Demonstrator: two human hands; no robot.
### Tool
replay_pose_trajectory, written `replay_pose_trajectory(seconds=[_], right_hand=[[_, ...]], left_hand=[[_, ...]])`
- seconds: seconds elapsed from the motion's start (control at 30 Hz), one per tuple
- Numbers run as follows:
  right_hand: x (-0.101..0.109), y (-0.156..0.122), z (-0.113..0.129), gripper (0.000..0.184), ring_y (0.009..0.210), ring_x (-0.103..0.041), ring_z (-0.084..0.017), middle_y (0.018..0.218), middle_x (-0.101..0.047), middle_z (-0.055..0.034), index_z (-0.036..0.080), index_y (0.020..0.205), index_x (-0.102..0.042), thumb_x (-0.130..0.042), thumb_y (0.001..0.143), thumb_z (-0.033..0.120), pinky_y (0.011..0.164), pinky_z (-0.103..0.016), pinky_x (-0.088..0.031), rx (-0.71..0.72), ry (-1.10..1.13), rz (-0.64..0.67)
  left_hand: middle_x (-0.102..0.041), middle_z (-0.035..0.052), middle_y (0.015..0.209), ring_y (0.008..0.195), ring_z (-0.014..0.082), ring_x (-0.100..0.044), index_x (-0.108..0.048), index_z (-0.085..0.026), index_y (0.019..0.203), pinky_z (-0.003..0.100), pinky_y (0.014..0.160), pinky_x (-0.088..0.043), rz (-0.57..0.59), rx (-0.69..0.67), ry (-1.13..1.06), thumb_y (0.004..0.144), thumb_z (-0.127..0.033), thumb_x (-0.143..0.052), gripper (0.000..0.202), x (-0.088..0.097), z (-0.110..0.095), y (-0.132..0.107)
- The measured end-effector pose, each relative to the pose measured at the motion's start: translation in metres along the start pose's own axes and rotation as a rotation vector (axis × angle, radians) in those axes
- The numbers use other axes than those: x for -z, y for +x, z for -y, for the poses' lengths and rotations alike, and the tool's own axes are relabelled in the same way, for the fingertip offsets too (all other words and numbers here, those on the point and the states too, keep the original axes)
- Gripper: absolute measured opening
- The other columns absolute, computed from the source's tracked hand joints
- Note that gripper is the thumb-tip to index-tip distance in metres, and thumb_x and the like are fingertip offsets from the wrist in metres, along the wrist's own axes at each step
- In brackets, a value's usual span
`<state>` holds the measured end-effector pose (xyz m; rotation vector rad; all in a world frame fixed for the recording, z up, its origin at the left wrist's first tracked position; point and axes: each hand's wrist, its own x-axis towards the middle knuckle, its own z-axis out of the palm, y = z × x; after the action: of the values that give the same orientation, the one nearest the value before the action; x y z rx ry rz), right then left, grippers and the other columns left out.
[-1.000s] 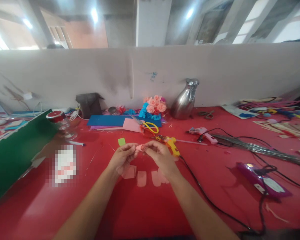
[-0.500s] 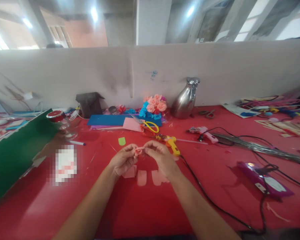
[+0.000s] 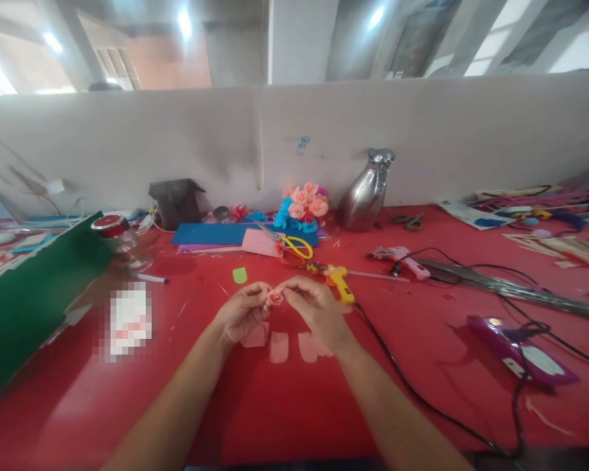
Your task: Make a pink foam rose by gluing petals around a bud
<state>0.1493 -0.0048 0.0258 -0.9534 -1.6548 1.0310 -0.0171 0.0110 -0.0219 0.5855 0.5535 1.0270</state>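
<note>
My left hand (image 3: 240, 313) and my right hand (image 3: 314, 309) meet above the red table (image 3: 275, 405), fingers pinched on a small pink foam rose (image 3: 275, 298) held between them. Under my hands lie several pale pink foam petals (image 3: 278, 347) in a row on the table. A yellow glue gun (image 3: 338, 280) rests just beyond my right hand, its black cord (image 3: 412, 392) running back toward me along the right.
At the back stand a steel jug (image 3: 366, 193), a bunch of pink and blue foam flowers (image 3: 302, 208), foam sheets (image 3: 216, 235) and yellow-handled scissors (image 3: 292, 247). A green board (image 3: 29, 294) leans at left beside a glass jar (image 3: 120, 242). Wires (image 3: 510, 288), a pink glue gun (image 3: 400, 258) and a purple device (image 3: 525, 350) lie at right.
The pink piece between my fingers has turned so that its rolled rose face shows. Both hands stay in nearly the same place.
</note>
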Motion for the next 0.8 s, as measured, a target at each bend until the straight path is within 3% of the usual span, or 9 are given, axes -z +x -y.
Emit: replay_pose_trajectory(seconds=[0.17,0.4,0.57,0.7,0.8], right_hand=[[0.0011,0.0006,0.0039,0.016,0.076,-0.059,-0.016,0.079,-0.066,-0.0017,0.022,0.080,-0.068,-0.054,0.081,0.028,0.073,-0.029,-0.045,0.002,0.012,0.005],[-0.0003,0.0018,0.0046,0.014,0.073,-0.059,-0.014,0.074,-0.065,-0.0005,0.021,0.072,-0.066,-0.054,0.078,0.026,0.071,-0.027,-0.046,-0.167,0.177,0.043],[0.0063,0.0012,0.0014,0.015,0.083,-0.060,-0.016,0.086,-0.066,-0.0015,0.023,0.089,-0.066,-0.059,0.076,0.026,0.076,-0.030,-0.047,-0.094,0.203,0.101],[0.0082,0.0012,0.0038,0.013,0.080,-0.060,-0.016,0.083,-0.066,-0.0027,0.021,0.084,-0.067,-0.058,0.079,0.029,0.075,-0.031,-0.047,-0.042,0.091,0.163],[0.0059,0.0016,0.0056,0.015,0.073,-0.059,-0.015,0.075,-0.066,-0.0015,0.020,0.076,-0.067,-0.058,0.079,0.032,0.069,-0.028,-0.046,-0.080,0.090,0.144]], left_hand=[[-0.063,0.0025,0.068,0.054,0.0045,-0.055,-0.062,-0.011,0.076,0.014,0.055,-0.046,0.012,0.027,0.028,0.065,-0.012,-0.072,0.015,-0.0023,-0.0019,-0.0027],[-0.059,0.0010,0.063,0.053,0.0049,-0.054,-0.062,-0.011,0.073,0.015,0.054,-0.044,0.040,0.036,0.095,0.065,-0.013,-0.073,0.013,-0.0063,-0.0043,-0.0060],[-0.059,0.0014,0.063,0.053,0.0047,-0.053,-0.063,-0.010,0.074,0.015,0.053,-0.043,0.029,0.035,0.097,0.065,-0.014,-0.073,0.014,-0.0059,-0.0051,-0.0057],[-0.060,0.0018,0.062,0.055,0.0064,-0.055,-0.063,-0.011,0.071,0.017,0.055,-0.043,0.019,0.039,0.112,0.064,-0.015,-0.074,0.013,-0.0065,-0.0051,-0.0066],[-0.061,0.0023,0.062,0.056,0.0073,-0.056,-0.064,-0.010,0.072,0.018,0.056,-0.043,0.022,0.041,0.146,0.064,-0.016,-0.074,0.013,-0.0074,-0.0052,-0.0081]])
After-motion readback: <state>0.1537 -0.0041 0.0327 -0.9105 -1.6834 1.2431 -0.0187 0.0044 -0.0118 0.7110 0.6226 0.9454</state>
